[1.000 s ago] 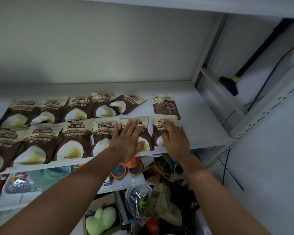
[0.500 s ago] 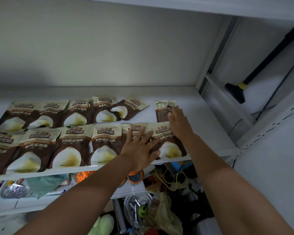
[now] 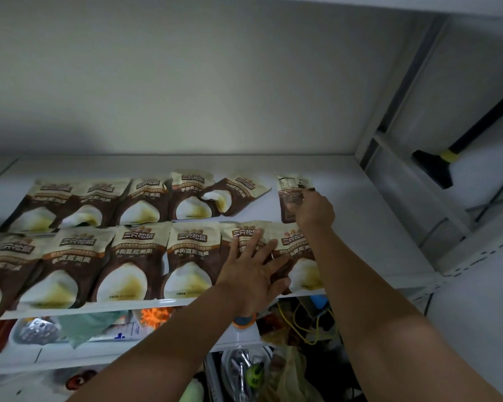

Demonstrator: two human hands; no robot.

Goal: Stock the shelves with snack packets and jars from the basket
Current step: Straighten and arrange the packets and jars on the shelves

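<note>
**While the front row settles, the right hand goes for the odd packet**

Since a second ago, the right hand (image 3: 314, 211) has left the brown-and-cream foil end packet (image 3: 299, 256) of the front row, which now lies flat and face up. It has reached to the back row, where its curled fingers grasp the lone reversed packet (image 3: 289, 195), brown foil lying back-side up. The left hand (image 3: 253, 271), fingers straight and spread, still presses flat on the neighbouring packet (image 3: 244, 232), grasping nothing. By the look of it, the front row is finished and the reversed packet is next to be turned or straightened. All the snack packets lie in two rows on the white metal shelf (image 3: 375, 227); the basket is out of view. Their fronts read 三只松鼠, with 手剥夏威夷果 beneath; the reversed packet's print is too fine to read.
</note>
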